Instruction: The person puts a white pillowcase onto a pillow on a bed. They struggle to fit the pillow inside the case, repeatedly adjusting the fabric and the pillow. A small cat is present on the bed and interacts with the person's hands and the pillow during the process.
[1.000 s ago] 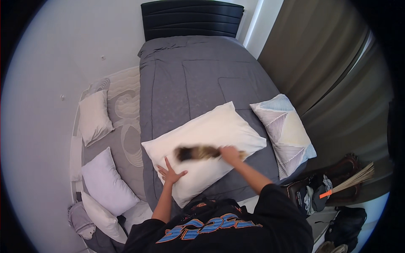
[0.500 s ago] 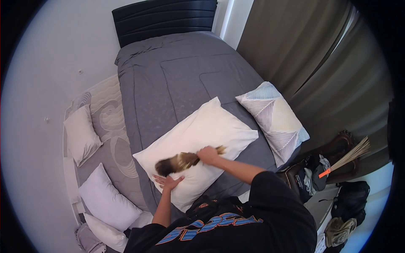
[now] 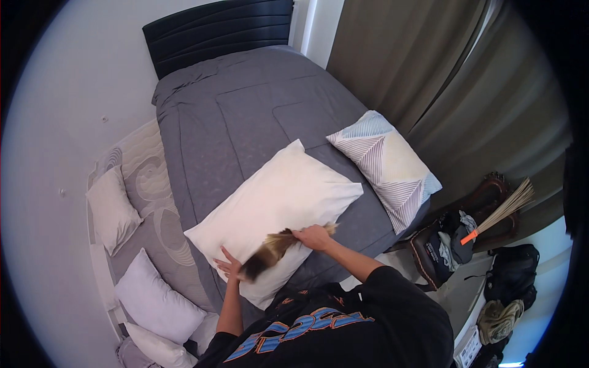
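A large white pillow lies on the grey bedspread in front of me. My right hand is closed around the middle of a brown-and-gold feather duster. Its dark end, blurred by motion, is over the pillow's near part, close to my left hand; a pale tip sticks out on the other side of my fist. With fingers spread, my left hand rests on the pillow's near-left part. A patterned pillow with striped triangles lies to the right, near the bed's edge.
On the left, several pale pillows lie on or beside a patterned mattress. A dark headboard stands at the far end. To the right are brown curtains, a chair with clothes, a stick broom and a black bag.
The duster's dark end has swept nearer to me across the pillow, with my right hand moving along. My left hand stays on the pillow. The whole view has shifted slightly.
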Tool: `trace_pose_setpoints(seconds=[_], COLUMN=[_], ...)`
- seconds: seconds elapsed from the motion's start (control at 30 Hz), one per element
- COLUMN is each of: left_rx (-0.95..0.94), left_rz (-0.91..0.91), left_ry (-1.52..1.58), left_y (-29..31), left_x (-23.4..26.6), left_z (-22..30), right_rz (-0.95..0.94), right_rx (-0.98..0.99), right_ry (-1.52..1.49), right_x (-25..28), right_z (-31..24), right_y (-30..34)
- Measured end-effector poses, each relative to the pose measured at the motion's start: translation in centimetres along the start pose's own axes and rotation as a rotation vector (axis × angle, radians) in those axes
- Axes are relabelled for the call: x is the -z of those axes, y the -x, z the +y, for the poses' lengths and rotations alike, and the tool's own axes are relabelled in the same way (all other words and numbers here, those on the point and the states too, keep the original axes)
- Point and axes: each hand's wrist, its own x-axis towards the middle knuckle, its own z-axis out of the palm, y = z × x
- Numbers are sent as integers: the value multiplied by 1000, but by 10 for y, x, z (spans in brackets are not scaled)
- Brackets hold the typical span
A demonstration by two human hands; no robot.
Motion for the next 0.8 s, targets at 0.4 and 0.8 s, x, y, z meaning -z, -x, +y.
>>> trace_pose_setpoints(seconds=[0.4,0.8], left_rx=[203,-325], left_rz=[407,155], left_ry=[771,1464], left_y=[-76,35], left_x=[76,108], left_z=[-28,137], right_rz=[355,565], right_rx=[-1270,-856], right_ry=[-778,-1105], right_x=[-86,-46], right_z=[141,84], right_y=[108,-7])
